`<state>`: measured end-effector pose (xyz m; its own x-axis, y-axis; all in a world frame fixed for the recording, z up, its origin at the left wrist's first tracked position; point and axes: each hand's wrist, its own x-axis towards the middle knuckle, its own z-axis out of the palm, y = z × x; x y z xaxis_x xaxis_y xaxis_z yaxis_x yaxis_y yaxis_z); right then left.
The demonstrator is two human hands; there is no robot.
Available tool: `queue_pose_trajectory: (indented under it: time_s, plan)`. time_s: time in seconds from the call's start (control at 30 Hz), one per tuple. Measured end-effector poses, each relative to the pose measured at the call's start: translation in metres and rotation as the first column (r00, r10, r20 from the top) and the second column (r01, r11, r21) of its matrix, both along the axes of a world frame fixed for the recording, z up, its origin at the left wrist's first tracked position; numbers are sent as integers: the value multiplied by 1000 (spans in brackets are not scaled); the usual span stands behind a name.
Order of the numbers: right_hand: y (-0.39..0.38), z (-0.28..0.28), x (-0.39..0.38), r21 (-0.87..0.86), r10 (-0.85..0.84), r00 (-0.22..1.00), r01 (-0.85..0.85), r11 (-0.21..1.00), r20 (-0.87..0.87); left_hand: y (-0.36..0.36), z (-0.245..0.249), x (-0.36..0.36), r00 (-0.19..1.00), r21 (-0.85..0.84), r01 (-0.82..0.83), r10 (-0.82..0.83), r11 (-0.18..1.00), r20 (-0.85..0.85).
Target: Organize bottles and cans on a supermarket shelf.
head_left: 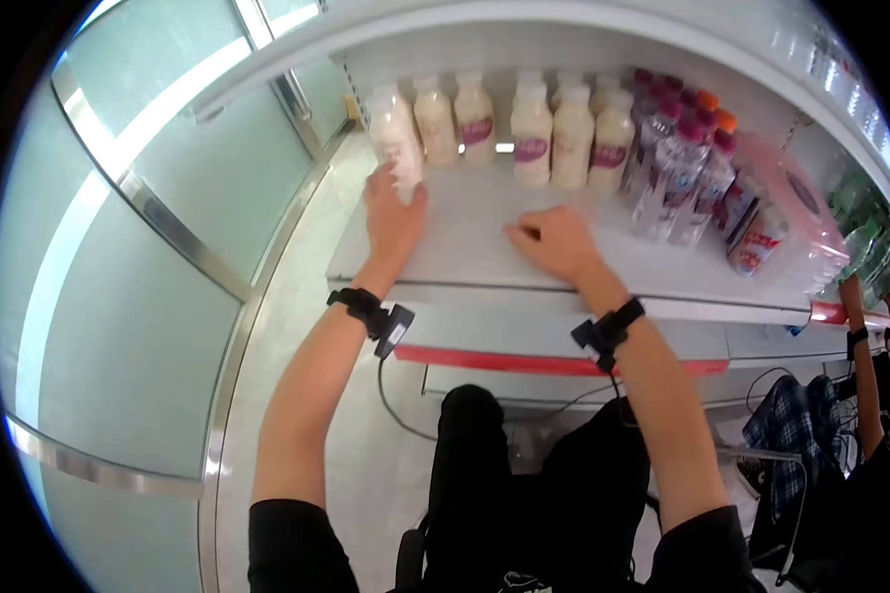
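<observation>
On the white shelf, my left hand has its thumb and fingers round the lower part of a cream-coloured drink bottle. This bottle stands at the left end and tilts a little. My right hand is over the middle of the shelf, its fingers curled in and nothing visible in them. Behind it are more cream-coloured bottles with white caps, some with purple labels. Two similar bottles, one of them a pale bottle, stand just right of the one at my left hand.
Clear bottles with purple caps, a red-and-white can and a pink package fill the shelf's right side. Another person's hand is by green bottles at far right. Glass doors line the left; an upper shelf overhangs.
</observation>
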<state>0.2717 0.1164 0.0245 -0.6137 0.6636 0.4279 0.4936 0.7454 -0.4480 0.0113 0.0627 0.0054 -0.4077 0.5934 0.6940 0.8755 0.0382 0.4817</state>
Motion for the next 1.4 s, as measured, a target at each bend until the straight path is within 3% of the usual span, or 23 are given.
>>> queue_pose_trajectory:
  time_s: [0.03, 0.07, 0.13, 0.17, 0.2, 0.23, 0.27, 0.33, 0.43, 0.47, 0.57, 0.7, 0.9, 1.0, 1.17, 1.27, 1.4]
  plan:
    - [-3, -2, 1, -19, 19, 999, -20, 1000, -43, 7, -11, -11, 992, 79, -101, 94, 992, 82]
    - [-4, -3, 3, -41, 41, 996, -45, 998, -82, 21, -14, -27, 992, 91, -100, 92, 991, 85]
    - [-3, -6, 3, -47, 29, 993, -35, 998, -116, 53, -5, -65, 939, 110, -199, 157, 974, 305]
    - [-2, -6, 3, -80, 33, 994, -42, 996, -105, 57, 4, -73, 941, 111, -195, 155, 974, 301]
    - [-1, -4, 3, -110, 37, 995, -48, 993, -94, 62, 16, -76, 842, 166, -91, -13, 982, 540]
    - [-1, -4, 4, -107, 33, 995, -43, 993, -95, 66, 23, -76, 662, 244, -3, -181, 970, 728]
    - [-3, -5, 4, -113, 30, 993, -43, 993, -116, 68, 25, -74, 661, 246, 4, -187, 969, 727]
    - [-1, -4, 4, -123, 12, 990, -30, 992, -144, 75, 28, -69, 506, 315, 273, -415, 909, 756]
    - [0, -9, 2, -81, 49, 994, -57, 995, -97, 70, 32, -53, 591, 190, 271, -319, 944, 741]
    - [1, -12, 0, -57, 82, 984, -92, 994, -160, 66, 37, -44, 620, 160, 254, -287, 954, 730]
    - [4, -9, 0, -32, 77, 969, -86, 996, -234, 86, 24, -72, 533, 223, 415, -435, 882, 726]
    - [0, -10, 0, -73, 63, 983, -76, 994, -171, 76, 15, -74, 512, 182, 434, -408, 882, 756]
    - [1, -10, 0, -85, 41, 987, -55, 995, -154, 62, 18, -42, 449, 248, 457, -462, 854, 764]
    - [1, -8, 1, -108, 34, 990, -49, 993, -140, 62, 21, -40, 422, 203, 543, -474, 815, 773]
    - [2, -11, 0, -94, 53, 980, -71, 993, -190, 63, 14, -31, 274, 365, 591, -604, 720, 748]
    - [2, -10, 1, -73, 55, 978, -71, 995, -203, 61, 9, -12, 335, 358, 446, -524, 820, 783]
    - [-2, -5, 0, -136, 17, 990, -36, 990, -141, 53, 13, 4, 373, 288, 509, -509, 811, 776]
